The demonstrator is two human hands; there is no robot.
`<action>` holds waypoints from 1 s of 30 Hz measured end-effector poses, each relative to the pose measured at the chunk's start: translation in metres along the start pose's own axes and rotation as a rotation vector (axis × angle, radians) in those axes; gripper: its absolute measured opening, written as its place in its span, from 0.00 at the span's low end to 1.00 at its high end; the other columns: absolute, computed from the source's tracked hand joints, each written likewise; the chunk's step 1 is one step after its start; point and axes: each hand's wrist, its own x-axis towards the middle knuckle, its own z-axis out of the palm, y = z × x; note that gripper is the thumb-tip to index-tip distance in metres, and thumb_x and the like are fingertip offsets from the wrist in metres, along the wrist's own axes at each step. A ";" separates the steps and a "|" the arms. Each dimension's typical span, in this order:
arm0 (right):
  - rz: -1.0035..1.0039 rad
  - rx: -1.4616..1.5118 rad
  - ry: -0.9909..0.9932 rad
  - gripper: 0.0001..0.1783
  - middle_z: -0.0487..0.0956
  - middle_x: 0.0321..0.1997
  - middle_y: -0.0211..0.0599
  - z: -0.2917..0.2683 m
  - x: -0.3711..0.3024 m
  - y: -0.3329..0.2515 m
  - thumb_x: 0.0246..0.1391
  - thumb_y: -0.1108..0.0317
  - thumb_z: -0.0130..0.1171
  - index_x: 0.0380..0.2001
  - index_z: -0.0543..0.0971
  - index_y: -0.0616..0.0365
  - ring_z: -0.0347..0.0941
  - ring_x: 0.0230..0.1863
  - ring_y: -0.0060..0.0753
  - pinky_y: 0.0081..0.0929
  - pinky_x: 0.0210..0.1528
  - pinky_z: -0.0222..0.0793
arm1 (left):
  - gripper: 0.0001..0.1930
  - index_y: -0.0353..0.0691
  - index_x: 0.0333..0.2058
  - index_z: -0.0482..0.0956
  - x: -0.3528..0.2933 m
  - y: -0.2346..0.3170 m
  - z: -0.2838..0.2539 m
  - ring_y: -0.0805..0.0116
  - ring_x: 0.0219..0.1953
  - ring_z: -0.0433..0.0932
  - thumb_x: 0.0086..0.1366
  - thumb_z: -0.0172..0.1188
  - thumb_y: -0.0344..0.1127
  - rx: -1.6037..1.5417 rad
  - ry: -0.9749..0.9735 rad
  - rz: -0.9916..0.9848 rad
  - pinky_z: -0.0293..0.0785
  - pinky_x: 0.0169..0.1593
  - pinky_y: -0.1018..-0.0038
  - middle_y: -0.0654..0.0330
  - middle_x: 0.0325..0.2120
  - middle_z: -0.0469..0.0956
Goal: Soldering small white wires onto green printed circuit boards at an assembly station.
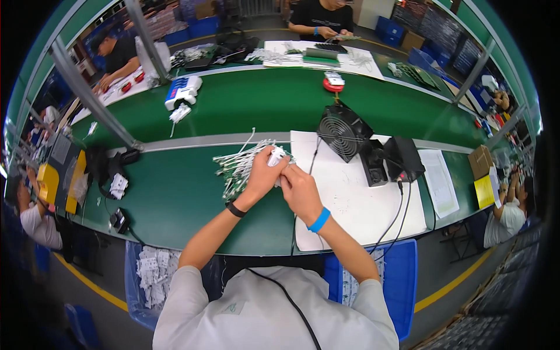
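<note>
A small white plastic part (276, 155) sits between my two hands above the green bench. My left hand (263, 174) is closed around it, thumb on its upper side. Close against the left hand, my right hand (300, 191) has its fingers pinched together at the lower side of the same part; its fingertips are partly hidden. Just left of and behind the hands lies a loose bundle of white wires (238, 164) with small greenish ends. A white sheet (356, 213) spreads under and to the right of my right hand.
A black fan (343, 133) and a black box with cables (403, 158) stand at the right. Blue bins (134, 291) hold white parts below the bench edge. Behind runs a green belt (251, 108) carrying a white-and-blue device (183, 91). Other people work around.
</note>
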 end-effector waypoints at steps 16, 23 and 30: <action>0.603 0.290 0.772 0.23 0.78 0.30 0.38 -0.175 -0.027 0.141 0.63 0.68 0.66 0.55 0.68 0.61 0.74 0.22 0.24 0.23 0.24 0.73 | 0.17 0.25 0.41 0.82 0.026 -0.026 0.070 0.69 0.29 0.82 0.63 0.69 0.36 0.163 -0.386 -0.026 0.76 0.35 0.71 0.51 0.31 0.85; 0.367 -0.206 0.706 0.06 0.80 0.31 0.32 -0.185 -0.035 0.142 0.62 0.74 0.65 0.41 0.81 0.64 0.72 0.29 0.18 0.19 0.32 0.68 | 0.21 0.33 0.48 0.78 0.037 -0.047 0.095 0.54 0.40 0.82 0.59 0.70 0.38 0.300 -0.435 0.016 0.76 0.46 0.64 0.47 0.35 0.83; 0.104 -0.271 0.881 0.06 0.73 0.33 0.30 -0.165 -0.056 0.128 0.69 0.69 0.57 0.38 0.74 0.61 0.69 0.30 0.21 0.20 0.33 0.66 | 0.29 0.37 0.56 0.76 0.051 -0.048 0.098 0.48 0.47 0.74 0.57 0.72 0.40 0.690 -0.505 0.464 0.72 0.53 0.60 0.46 0.40 0.80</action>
